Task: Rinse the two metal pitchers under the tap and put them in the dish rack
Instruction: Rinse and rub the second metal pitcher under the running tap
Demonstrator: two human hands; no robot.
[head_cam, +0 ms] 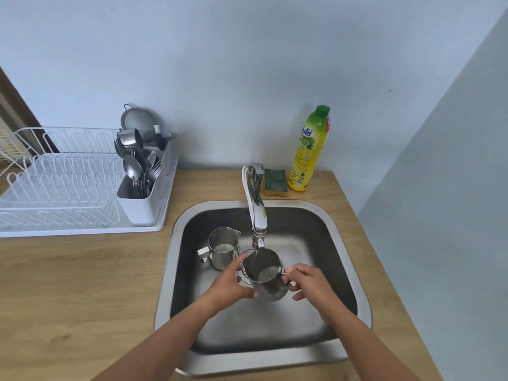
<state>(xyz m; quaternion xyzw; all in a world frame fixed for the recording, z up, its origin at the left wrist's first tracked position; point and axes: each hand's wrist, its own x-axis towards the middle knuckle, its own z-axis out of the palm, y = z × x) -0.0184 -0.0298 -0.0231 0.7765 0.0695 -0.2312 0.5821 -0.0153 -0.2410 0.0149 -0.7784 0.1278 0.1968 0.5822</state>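
1. Held pitcher [265, 276]: a steel milk-jug type, raised off the sink floor. Its mouth is up and sits right under the spout of the tap [257, 204], so any water would drop straight inside. The stream is too faint to confirm.
2. Left hand [231, 284]: fingers and thumb curl round the pitcher's left wall, close to the rim. Judged: this steadies the body and allows a tilt or swirl.
3. Right hand [308, 281]: fingers pinch the handle on the pitcher's right side. Both hands are clamped on the same pitcher, one on each side, probably to control the weight as it fills.
4. Second pitcher [222, 247]: stands upright on the floor of the sink [170, 270], left of the tap and just behind-left of the held one. Its handle points left. No hand touches it; it is likely parked there to wait its turn.
5. Dish rack [60, 182]: white wire, on the wooden counter [68, 284] left of the sink. No pitcher is seen in its slots. The cutlery caddy [140, 199] at its right end holds spoons and forks. The rack sits near the sink, which suits moving wet items across.
6. Sponge [275, 182] and dish soap bottle [309, 152]: behind the tap by the wall, untouched. A rinse needs neither.
7. Progress, judged: the first pitcher's rinse is in hand, and neither pitcher is racked yet.
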